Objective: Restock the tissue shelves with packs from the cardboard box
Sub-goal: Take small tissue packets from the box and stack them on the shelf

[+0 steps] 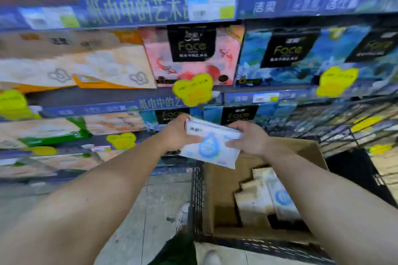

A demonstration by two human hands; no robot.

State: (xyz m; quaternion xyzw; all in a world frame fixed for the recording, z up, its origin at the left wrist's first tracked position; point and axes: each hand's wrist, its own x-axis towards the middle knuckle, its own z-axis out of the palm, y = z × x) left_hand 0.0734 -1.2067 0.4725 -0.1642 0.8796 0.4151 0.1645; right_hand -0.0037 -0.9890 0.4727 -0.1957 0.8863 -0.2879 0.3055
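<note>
While both hands hold the tissue pack (212, 146) above the cardboard box (224, 180), we note left hand (175, 133) and right hand (247, 137) gripping opposite ends, long axis crosswise, shelves (129, 103) beyond.

Both forearms (112, 178) are bare and sleeveless, with dark trousers (176, 249) and a white shoe (183, 215).

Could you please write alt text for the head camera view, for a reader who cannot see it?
Both hands, left and right, hold a white tissue pack with a blue drop above an open cardboard box of packs in a wire cart. Stocked tissue shelves stand ahead.
</note>
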